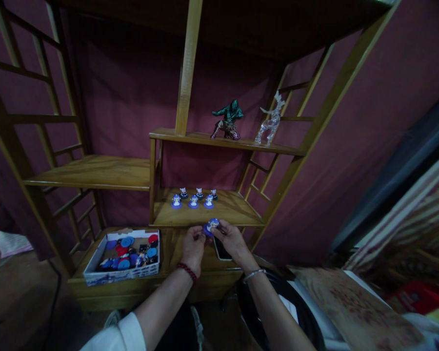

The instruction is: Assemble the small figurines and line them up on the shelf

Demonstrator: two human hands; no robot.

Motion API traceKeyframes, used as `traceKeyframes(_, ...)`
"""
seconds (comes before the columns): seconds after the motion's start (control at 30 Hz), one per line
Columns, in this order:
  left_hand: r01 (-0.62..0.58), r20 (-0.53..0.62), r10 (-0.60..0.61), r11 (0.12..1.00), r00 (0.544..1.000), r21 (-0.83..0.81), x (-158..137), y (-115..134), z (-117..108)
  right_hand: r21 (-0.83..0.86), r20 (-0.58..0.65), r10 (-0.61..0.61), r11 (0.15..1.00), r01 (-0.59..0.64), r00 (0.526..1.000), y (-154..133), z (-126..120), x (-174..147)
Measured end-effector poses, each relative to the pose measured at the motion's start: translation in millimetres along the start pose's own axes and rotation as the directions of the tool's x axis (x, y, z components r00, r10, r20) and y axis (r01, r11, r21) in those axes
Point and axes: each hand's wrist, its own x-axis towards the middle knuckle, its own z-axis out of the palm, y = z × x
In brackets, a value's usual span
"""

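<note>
My left hand (193, 246) and my right hand (233, 240) meet in front of the lower shelf. Between them they grip a small purple-and-white figurine (212, 223) on a round purple base. The left fingers pinch the base's left side, while the right thumb and fingers close on its right side. Just beyond, on the lower shelf (234, 209), three similar purple figurines (193, 201) stand in a front row. Behind them are three dark-based figurines with pale pink heads (199, 193). A dark flat object with a pale edge (222, 251) lies partly hidden beneath my right hand.
An open cardboard box (91, 265) of mixed figurines and coloured discs (126, 241) sits at the left. The upper shelf (193, 138) carries a green crouching statue (229, 119) and a clear deer ornament (270, 122). A wooden upright (188, 68) divides the unit.
</note>
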Motion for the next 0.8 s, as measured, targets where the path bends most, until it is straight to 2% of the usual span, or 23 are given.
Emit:
traceKeyframes(0.33,-0.059,0.079,0.049,0.991,0.996,0.119,1.7,1.6,21.3,0.068,0.006,0.025,0.997,-0.026,1.000,6.9,-20.5,14.0)
traceKeyframes(0.5,-0.163,0.140,0.138,0.968,0.981,0.191,9.0,-5.9,28.3,0.081,0.019,0.024,0.996,-0.026,1.000,1.6,-27.7,20.8)
traceKeyframes(0.57,-0.253,0.170,0.213,0.930,0.962,0.267,12.2,-8.6,29.1,0.095,0.004,0.028,0.995,-0.028,1.000,2.4,-29.7,24.2)
traceKeyframes(0.67,-0.397,0.209,0.340,0.817,0.917,0.417,14.2,-9.1,30.7,0.121,-0.012,0.047,0.992,-0.045,0.999,6.2,-32.6,29.7)
traceKeyframes(0.8,-0.494,0.272,0.414,0.688,0.869,0.531,13.2,-6.0,34.7,0.143,-0.022,0.058,0.988,-0.055,0.998,9.1,-36.4,35.1)
